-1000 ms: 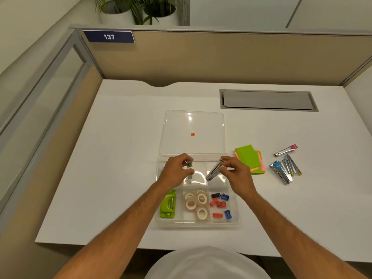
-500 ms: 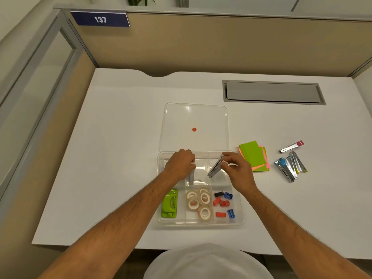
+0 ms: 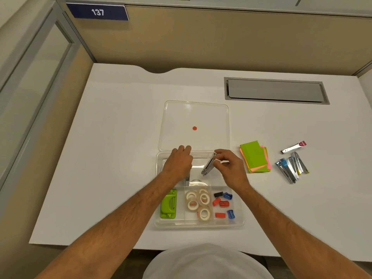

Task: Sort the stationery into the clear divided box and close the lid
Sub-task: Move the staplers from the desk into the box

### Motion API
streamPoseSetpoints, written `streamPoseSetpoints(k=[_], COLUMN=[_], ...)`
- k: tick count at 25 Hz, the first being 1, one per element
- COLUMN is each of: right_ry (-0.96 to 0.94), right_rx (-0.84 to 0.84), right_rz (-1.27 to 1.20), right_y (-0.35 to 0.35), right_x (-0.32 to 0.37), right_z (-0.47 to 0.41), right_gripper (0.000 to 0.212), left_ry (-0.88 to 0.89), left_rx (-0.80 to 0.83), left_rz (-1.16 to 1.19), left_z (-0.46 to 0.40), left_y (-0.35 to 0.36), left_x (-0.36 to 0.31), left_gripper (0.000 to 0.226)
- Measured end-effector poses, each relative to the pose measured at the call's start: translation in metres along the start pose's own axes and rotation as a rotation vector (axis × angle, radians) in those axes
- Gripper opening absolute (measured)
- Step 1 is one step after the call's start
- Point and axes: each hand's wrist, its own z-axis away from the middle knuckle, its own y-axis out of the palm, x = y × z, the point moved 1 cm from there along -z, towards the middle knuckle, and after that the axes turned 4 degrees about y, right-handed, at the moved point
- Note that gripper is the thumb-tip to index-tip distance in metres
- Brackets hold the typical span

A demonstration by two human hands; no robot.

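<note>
Over the clear divided box (image 3: 240, 222), the right hand (image 3: 229, 168) is pinching a silver nail clipper (image 3: 208, 165) slanting from far-right to near-left, while the left hand (image 3: 178, 165), fingers curled, is gripping another silver piece (image 3: 187, 179) pointing toward the person.

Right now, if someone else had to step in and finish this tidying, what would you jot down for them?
Left hand: lowered into the box's back compartment, gripping a metal piece.
Right hand: pinching a silver clipper over that same compartment.
Clear box: green punch, tape rolls and sharpeners already sorted in the front compartments.
Left to do: sticky notes and clipper pile lie on the desk to the right; lid is open, close it last.
</note>
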Motion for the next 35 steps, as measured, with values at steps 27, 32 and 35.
streamPoseSetpoints(k=[27,32,35], right_ry=[0.063,0.05,0.023], right_rx=[0.393,0.434,0.392], right_rz=[0.489,0.484,0.496], right_y=[0.074,0.069,0.064], right_x=[0.001,0.002,0.004], right_z=[-0.028,-0.027,-0.023], right_gripper=[0.036,0.039,0.036], left_ry=[-0.054,-0.035,-0.093], left_rx=[0.043,0.025,-0.028], left_rz=[0.288,0.288,0.31], left_z=[0.016,0.018,0.022], left_y=[0.003,0.002,-0.002], left_x=[0.02,0.021,0.019], left_gripper=[0.037,0.036,0.036])
